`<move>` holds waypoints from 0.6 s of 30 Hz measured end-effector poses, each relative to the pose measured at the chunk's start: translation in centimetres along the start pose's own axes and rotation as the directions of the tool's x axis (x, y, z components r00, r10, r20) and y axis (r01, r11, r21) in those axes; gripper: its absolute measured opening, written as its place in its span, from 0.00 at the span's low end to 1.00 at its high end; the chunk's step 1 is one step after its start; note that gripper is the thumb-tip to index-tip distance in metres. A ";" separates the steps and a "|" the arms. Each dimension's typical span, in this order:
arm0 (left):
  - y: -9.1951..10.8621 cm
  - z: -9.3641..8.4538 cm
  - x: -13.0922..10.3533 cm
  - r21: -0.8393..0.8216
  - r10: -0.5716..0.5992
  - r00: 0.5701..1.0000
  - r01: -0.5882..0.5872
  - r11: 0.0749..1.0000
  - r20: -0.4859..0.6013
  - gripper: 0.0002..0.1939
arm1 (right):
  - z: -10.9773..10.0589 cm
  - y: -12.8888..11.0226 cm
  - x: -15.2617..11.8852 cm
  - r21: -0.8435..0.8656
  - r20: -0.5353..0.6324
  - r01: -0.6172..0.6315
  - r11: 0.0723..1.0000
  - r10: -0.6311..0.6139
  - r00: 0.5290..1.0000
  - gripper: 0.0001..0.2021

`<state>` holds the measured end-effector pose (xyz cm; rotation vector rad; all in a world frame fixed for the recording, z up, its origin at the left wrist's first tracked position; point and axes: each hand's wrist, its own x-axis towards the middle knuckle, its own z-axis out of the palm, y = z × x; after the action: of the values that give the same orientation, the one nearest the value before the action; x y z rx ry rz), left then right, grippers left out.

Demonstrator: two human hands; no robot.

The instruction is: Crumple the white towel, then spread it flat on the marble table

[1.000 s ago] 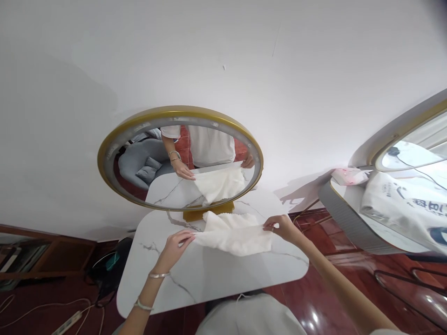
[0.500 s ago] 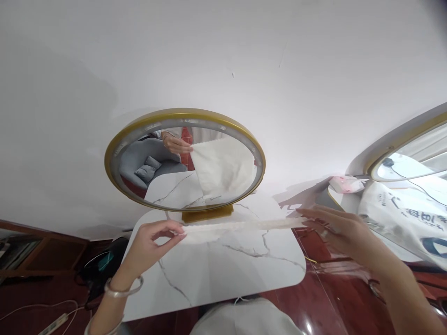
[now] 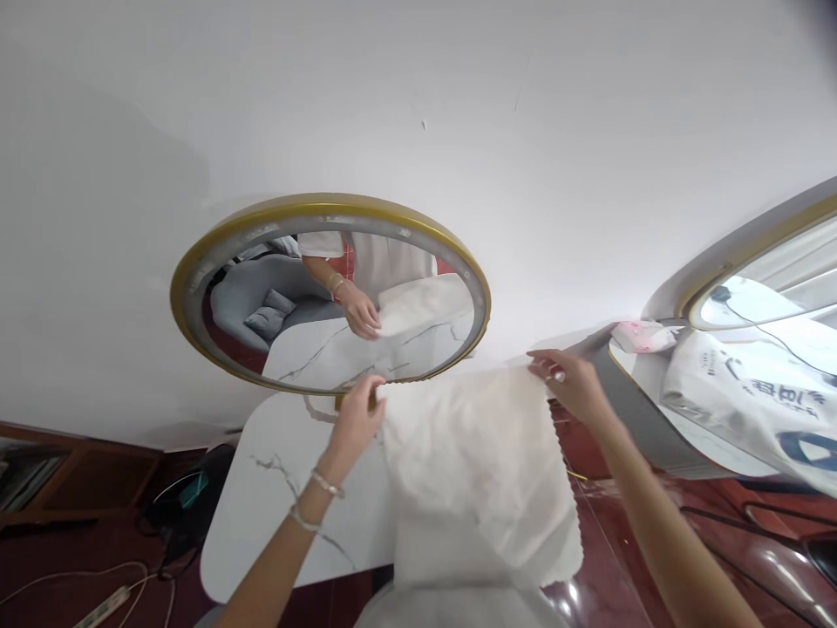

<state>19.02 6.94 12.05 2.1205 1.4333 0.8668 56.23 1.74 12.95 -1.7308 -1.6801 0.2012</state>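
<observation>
A white cloth (image 3: pixel 480 462) with a scalloped edge is spread between my two hands, its near part hanging over the table's front edge. At its far left corner, my left hand (image 3: pixel 358 414) pinches the fabric between thumb and fingers. My right hand (image 3: pixel 572 379), wearing a ring, grips the far right corner. Beneath the cloth lies the white marbled table (image 3: pixel 261 515), partly covered. The round gold-rimmed mirror (image 3: pixel 327 209) stands just beyond my left hand and reflects an arm and the cloth.
To the right stands a second table with a tissue pack (image 3: pixel 644 337), a printed white fabric bag (image 3: pixel 751 397) and another gold-rimmed mirror (image 3: pixel 751 262). A power strip (image 3: pixel 105 606) and cables lie on the dark red floor at left. A white wall (image 3: pixel 418 96) rises behind.
Both hands have moved forward, away from me, and closer together. The cloth, earlier stretched as a thin edge-on strip, now lies open toward me across the table's right part.
</observation>
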 end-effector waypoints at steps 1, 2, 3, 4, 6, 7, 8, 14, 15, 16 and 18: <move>-0.8 2.4 -0.4 0.032 0.057 0.998 -0.056 0.998 -0.007 0.12 | 2.5 1.1 -0.3 -0.027 -0.059 -0.012 1.000 0.010 0.998 0.14; -1.6 4.9 -1.0 0.053 0.098 0.995 -0.098 0.994 0.017 0.13 | 5.1 2.0 -1.1 -0.041 -0.078 -0.003 0.999 0.000 0.997 0.15; -2.3 7.3 -1.7 0.056 0.126 0.989 -0.130 0.990 0.080 0.13 | 7.7 2.5 -2.2 -0.046 -0.063 0.001 0.999 -0.004 0.998 0.15; -3.0 9.5 -2.5 0.060 0.133 0.981 -0.143 0.988 0.143 0.14 | 10.2 2.8 -3.5 -0.048 -0.021 -0.008 0.999 0.007 1.000 0.15; -4.1 13.7 -4.0 0.082 0.136 0.961 -0.160 0.984 0.239 0.17 | 14.8 2.6 -6.5 -0.073 0.122 -0.025 0.997 0.034 0.992 0.16; -4.5 15.5 -4.7 0.091 0.153 0.949 -0.185 0.979 0.275 0.19 | 16.8 2.4 -7.9 -0.101 0.193 -0.019 0.995 0.039 0.980 0.18; -4.9 17.1 -5.2 0.099 0.171 0.938 -0.210 0.973 0.303 0.20 | 18.4 2.1 -9.2 -0.144 0.248 -0.013 0.989 0.049 0.968 0.20; -5.8 22.8 -6.0 0.175 0.215 0.932 -0.273 0.946 0.292 0.25 | 21.6 3.3 -12.0 -0.339 0.297 0.069 0.938 0.037 0.954 0.26; -5.8 23.3 -5.8 0.184 0.228 0.932 -0.285 0.941 0.282 0.25 | 21.4 3.9 -11.9 -0.345 0.288 0.093 0.934 0.012 0.958 0.26; -5.7 23.8 -5.4 0.191 0.241 0.932 -0.298 0.935 0.272 0.24 | 21.1 4.6 -11.6 -0.350 0.279 0.117 0.929 -0.015 0.960 0.26; -5.4 24.7 -4.3 0.206 0.254 0.934 -0.308 0.929 0.250 0.22 | 20.8 6.1 -10.9 -0.363 0.259 0.164 0.917 -0.070 0.963 0.26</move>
<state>31.77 4.71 -10.14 2.5636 1.1878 0.5492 47.90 0.00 -9.77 -1.9377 -2.1080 0.0269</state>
